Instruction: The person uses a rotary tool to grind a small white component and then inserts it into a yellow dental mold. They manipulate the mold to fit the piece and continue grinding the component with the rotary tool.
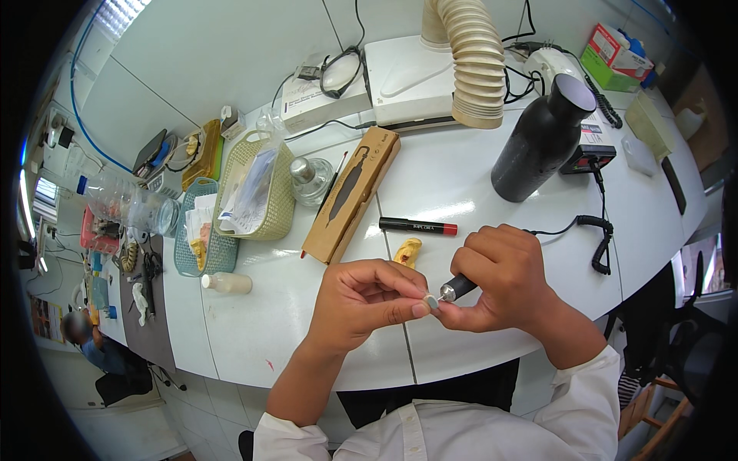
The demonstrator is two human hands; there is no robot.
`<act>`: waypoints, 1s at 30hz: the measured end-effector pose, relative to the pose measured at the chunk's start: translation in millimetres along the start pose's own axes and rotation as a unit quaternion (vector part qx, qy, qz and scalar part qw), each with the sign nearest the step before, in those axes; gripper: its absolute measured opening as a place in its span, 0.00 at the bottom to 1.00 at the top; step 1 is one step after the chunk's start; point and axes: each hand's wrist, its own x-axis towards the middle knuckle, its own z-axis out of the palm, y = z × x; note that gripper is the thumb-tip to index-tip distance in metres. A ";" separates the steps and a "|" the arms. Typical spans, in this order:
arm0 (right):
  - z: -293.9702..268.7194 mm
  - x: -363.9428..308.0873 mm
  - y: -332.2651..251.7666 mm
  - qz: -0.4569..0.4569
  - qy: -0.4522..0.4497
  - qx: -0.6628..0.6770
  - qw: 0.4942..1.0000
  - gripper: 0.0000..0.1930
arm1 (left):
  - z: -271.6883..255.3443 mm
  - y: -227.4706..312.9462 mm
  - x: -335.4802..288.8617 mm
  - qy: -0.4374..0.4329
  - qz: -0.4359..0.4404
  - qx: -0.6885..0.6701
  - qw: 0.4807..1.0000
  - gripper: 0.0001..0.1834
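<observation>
My left hand (371, 301) pinches a small pale grey piece (432, 303) between thumb and fingertips. In my right hand (501, 276) is a black rotary handpiece (459, 287), its silver tip against or very close to that piece. Whether they touch cannot be made out. Just beyond my hands lies a small yellow lumpy piece (407, 252), partly hidden by the fingers. A black and red marker-like stick (417, 226) rests behind it. To its left, a brown cardboard box (352, 192) printed with a tool picture lies slantwise on the white table (346, 369).
A tall black bottle (538, 146) stands at the right, near a black control box (590, 157) with a coiled cable (596, 246). A ribbed hose (478, 69) hangs over the back. Baskets (261, 219), a glass jar (309, 180) and a small bottle (228, 283) stand left.
</observation>
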 end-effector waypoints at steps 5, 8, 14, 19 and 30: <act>0.7 0.3 0.2 0.000 0.010 0.006 1.000 0.23 | -0.1 -1.3 0.5 -0.001 0.007 0.004 1.000 0.12; 0.0 0.8 0.0 0.000 0.008 0.006 1.000 0.23 | -5.7 -3.4 0.7 -0.042 0.022 -0.001 0.999 0.09; -0.1 -0.4 0.2 0.001 -0.005 0.003 1.000 0.23 | -6.1 -2.6 0.3 -0.040 0.010 -0.006 0.999 0.09; 0.5 -0.1 0.0 0.003 0.002 0.006 1.000 0.23 | -5.9 -2.8 0.1 -0.044 0.018 -0.004 0.999 0.09; 0.4 0.6 -0.1 0.006 0.008 0.011 1.000 0.22 | -5.0 -3.4 0.1 -0.031 0.018 0.003 0.999 0.10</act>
